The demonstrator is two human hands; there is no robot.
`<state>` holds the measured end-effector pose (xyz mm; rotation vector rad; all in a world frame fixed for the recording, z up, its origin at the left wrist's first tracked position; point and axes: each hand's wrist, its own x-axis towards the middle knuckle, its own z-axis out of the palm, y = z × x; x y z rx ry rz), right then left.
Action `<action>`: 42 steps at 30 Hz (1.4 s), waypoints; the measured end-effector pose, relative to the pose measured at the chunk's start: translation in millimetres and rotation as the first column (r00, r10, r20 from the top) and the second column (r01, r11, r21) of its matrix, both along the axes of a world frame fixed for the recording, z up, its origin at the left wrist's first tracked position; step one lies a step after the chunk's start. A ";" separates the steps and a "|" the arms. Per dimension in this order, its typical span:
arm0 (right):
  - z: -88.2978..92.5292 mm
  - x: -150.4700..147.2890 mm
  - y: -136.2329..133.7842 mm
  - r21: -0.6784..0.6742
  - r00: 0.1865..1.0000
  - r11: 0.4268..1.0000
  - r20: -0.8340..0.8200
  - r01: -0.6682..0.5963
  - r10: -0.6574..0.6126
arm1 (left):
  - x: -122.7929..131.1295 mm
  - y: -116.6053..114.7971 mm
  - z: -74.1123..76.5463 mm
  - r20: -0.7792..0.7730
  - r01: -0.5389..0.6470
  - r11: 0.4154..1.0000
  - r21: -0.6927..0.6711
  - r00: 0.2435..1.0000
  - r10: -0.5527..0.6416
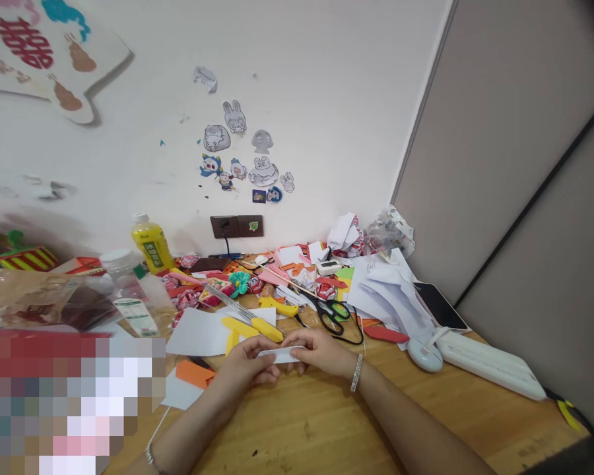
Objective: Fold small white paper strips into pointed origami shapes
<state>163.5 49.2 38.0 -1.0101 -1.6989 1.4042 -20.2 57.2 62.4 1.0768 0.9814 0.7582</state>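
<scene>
A small strip of white paper (pixel 281 356) is held above the wooden table (pixel 297 422) between both hands. My left hand (pixel 252 359) pinches its left end, thumb on top. At the right end, my right hand (pixel 318 349) grips it with thumb and fingers. Just beyond the hands lie yellow folded paper pieces (pixel 240 328) and white sheets (pixel 194 330). Behind them are a yellow glue gun (pixel 277 306) and black-handled scissors (pixel 332 314). An orange paper piece (pixel 195 374) rests beside my left forearm.
A yellow drink bottle (pixel 152 244) and a clear plastic jar (pixel 129 290) stand at the back left. Paper scraps crowd the wall side. To the right are a phone (pixel 440 306), a pale blue rounded device (pixel 424 355) and a long white case (pixel 490 364).
</scene>
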 end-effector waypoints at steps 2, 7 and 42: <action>-3.2 -0.7 0.6 0.023 1.000 0.999 0.000 0.023 -0.023 | -1.4 0.0 1.4 0.053 -0.014 0.997 -0.082 0.998 0.018; -4.9 -3.2 -0.3 0.030 0.999 0.999 -0.049 0.025 -0.023 | -6.1 4.8 0.4 0.245 0.015 0.975 -0.222 0.969 0.041; -3.7 -30.5 -11.7 0.111 0.993 0.990 0.072 0.081 -0.090 | 9.8 -16.7 1.4 0.227 -0.263 0.964 0.040 0.942 0.248</action>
